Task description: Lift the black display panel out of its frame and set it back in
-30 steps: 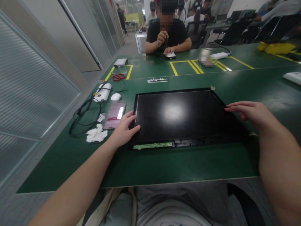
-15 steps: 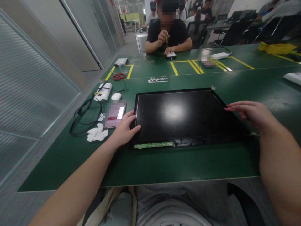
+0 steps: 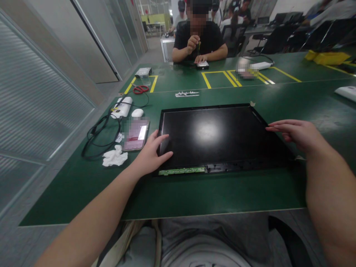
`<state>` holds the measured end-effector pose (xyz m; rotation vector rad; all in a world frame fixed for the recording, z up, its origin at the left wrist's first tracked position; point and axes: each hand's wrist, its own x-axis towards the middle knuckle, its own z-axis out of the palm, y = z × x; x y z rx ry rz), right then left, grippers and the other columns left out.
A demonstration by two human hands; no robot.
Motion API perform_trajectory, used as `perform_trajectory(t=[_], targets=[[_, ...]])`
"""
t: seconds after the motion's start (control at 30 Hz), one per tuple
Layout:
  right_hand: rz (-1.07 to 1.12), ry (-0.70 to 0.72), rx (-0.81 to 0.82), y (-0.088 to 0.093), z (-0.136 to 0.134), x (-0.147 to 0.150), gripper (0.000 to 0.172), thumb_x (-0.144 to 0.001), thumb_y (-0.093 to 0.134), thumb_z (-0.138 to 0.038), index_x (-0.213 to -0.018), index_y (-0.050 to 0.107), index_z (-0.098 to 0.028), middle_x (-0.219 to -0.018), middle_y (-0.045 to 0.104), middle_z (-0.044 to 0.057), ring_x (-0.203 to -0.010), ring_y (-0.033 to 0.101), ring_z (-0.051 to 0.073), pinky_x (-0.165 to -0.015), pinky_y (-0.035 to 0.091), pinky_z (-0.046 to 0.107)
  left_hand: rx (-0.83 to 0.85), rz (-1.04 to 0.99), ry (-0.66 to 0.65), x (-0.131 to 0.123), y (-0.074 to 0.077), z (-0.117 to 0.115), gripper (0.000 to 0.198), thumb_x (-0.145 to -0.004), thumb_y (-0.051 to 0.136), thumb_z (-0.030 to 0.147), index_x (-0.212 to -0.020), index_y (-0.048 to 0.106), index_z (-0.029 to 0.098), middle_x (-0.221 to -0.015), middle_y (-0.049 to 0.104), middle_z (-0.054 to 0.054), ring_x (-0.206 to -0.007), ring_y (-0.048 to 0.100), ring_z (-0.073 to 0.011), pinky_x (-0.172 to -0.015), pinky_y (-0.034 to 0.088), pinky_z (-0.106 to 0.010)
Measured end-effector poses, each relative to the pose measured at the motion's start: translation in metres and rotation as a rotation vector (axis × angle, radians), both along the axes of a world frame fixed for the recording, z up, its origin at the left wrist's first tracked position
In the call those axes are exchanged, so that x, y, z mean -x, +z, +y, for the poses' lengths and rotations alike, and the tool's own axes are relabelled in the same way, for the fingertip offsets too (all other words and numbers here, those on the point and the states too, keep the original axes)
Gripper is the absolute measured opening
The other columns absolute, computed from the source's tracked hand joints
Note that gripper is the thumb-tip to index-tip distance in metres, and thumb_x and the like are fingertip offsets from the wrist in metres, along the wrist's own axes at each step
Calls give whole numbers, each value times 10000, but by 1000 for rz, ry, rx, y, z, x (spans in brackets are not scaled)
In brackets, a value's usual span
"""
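A large black display panel [image 3: 211, 137] lies flat on the green table [image 3: 194, 193], with a thin green circuit strip [image 3: 180, 171] showing along its near edge. My left hand [image 3: 151, 154] rests on the panel's near left corner, thumb stretched onto the glass and fingers along the left edge. My right hand [image 3: 294, 133] lies at the panel's right edge with its fingers stretched out flat and pointing left. Neither hand holds anything.
Left of the panel lie a phone [image 3: 135, 134], a crumpled white tissue [image 3: 114, 157], a looped black cable [image 3: 98, 137], a white mouse [image 3: 137, 112] and red scissors [image 3: 140, 89]. A person in black [image 3: 198, 37] works across the table. A white device [image 3: 346, 92] sits far right.
My left hand has slid a little to the right, its thumb reaching further onto the panel's glass. My right hand has stayed put.
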<state>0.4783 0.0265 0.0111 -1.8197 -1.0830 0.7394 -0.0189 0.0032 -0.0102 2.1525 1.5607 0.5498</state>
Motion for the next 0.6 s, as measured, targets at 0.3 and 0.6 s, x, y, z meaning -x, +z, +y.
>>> perform_trajectory(t=[0.3, 0.6], targets=[[-23, -5, 39, 2, 0, 1, 204, -698, 743, -255, -868, 804, -162, -970, 812, 134, -485, 384, 61, -424, 306, 232, -287, 2, -393, -6, 18, -10, 356, -941, 752, 323, -1284, 732, 228, -1504, 606, -163, -1399, 566, -339, -1162, 474, -563], [-44, -12, 98, 3, -1, 0, 160, -761, 717, -237, -877, 794, -157, -1055, 815, 143, -483, 387, 56, -418, 320, 230, -257, -35, -543, -2, 17, -5, 246, -962, 720, 242, -1199, 778, 212, -1273, 755, -128, -1161, 720, -258, -1012, 586, -415]])
